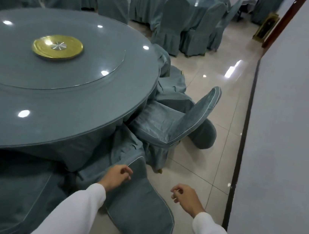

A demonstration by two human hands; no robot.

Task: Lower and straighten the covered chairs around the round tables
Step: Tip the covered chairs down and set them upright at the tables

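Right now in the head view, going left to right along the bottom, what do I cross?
Left hand → nearest chair's back → right hand → dark floor strip → white wall.

Both arms in white sleeves reach forward. The left hand (pixel 119 174) and right hand (pixel 185 195) have loosely curled fingers and hold nothing.

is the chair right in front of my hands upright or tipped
Tipped: the nearest chair leans against the round table, its backrest slanting out over the floor.
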